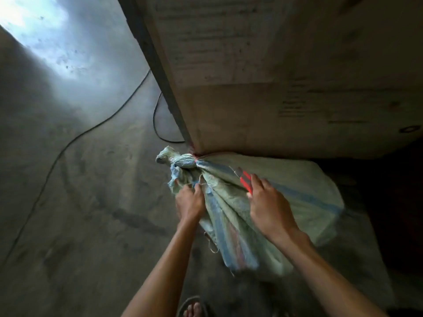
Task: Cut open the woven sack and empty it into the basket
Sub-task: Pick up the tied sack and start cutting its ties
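A pale green woven sack [297,191] with blue stripes lies on the floor against a big cardboard box. Its neck [183,162] is bunched and bound with red string. My left hand [190,202] pinches the gathered cloth just below the tied neck. My right hand [267,204] rests on the sack and holds a red-handled cutter [246,180], its blade end lying toward the neck. No basket is in view.
A tall cardboard box [274,76] stands right behind the sack. A black cable [91,126] snakes across the bare concrete floor at left. My sandalled foot [193,307] shows at the bottom edge. The far right is dark.
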Demonstrator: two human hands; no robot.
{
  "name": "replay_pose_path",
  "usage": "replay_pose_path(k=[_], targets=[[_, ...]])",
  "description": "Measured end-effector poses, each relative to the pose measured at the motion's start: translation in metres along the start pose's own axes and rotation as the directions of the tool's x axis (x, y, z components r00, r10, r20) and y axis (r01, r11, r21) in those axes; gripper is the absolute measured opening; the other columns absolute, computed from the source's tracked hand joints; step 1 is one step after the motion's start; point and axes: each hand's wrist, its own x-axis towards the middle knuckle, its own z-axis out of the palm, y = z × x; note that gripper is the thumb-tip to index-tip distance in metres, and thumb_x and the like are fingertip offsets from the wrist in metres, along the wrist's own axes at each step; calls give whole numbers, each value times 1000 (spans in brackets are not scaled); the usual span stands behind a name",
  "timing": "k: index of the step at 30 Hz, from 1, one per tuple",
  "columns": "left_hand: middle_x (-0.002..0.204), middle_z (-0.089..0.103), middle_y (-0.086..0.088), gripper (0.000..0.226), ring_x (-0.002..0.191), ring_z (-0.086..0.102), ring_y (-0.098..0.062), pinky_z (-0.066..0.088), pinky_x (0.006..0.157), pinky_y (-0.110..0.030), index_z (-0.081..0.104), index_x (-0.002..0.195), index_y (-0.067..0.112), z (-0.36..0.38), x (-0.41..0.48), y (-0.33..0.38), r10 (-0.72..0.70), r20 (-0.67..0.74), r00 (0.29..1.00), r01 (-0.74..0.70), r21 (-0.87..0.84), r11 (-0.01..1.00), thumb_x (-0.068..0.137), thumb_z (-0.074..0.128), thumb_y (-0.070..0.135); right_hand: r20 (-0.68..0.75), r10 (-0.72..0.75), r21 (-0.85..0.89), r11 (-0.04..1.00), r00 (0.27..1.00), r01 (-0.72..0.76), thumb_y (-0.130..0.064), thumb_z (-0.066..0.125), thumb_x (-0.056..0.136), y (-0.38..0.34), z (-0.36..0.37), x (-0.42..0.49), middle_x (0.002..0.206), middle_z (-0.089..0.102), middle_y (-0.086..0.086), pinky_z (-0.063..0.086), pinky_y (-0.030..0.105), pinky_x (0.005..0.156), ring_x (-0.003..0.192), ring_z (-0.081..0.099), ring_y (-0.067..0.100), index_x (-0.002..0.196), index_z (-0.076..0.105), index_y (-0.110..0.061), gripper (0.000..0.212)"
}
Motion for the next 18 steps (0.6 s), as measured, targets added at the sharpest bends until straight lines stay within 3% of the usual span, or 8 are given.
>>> replay_pose_path(k=[2,4,7,9,13,18], targets=[[123,67,-28,51,114,62,-38,48,92,-40,70,111,-3,27,39,0,-39,-49,998,34,-95,995,104,40,38,-38,-52,-14,999,998,51,-17,50,98,13,27,26,125,59,6,48,33,73,103,64,27,143,41,-15,46],[136,59,-30,64,128,55,-38,43,103,-40,68,122,-5,51,75,2,-128,-78,989,110,-204,973,104,34,47,-73,-109,-23,994,991,107,-17,49,98,23,51,50,119,60,5,45,32,70,99,64,26,138,44,-17,40],[139,59,-28,90,130,56,-40,42,108,-43,61,132,-8,83,119,2,-262,-18,965,233,-397,888,96,29,69,-146,-191,-76,980,971,182,-16,50,97,35,82,79,116,61,5,44,31,69,98,65,27,136,46,-19,40],[136,62,-27,98,126,59,-41,47,108,-46,59,134,-7,96,137,1,-240,31,970,220,-524,823,90,36,77,-191,-227,-114,972,955,208,-15,51,96,40,94,90,115,63,7,44,31,68,97,66,29,132,50,-18,36],[138,62,-25,84,125,61,-40,48,107,-49,57,136,-8,102,143,-1,-122,66,990,129,-767,628,88,61,61,-265,-278,-92,961,923,263,-19,52,97,44,98,81,112,67,9,41,29,67,98,66,31,130,52,-20,34],[136,62,-28,65,124,62,-39,51,96,-38,58,133,-12,69,75,-3,-42,-48,998,-27,-916,401,92,69,37,-308,-290,-31,955,906,295,-23,57,92,35,58,38,122,67,4,54,35,87,110,64,26,135,49,-27,44]])
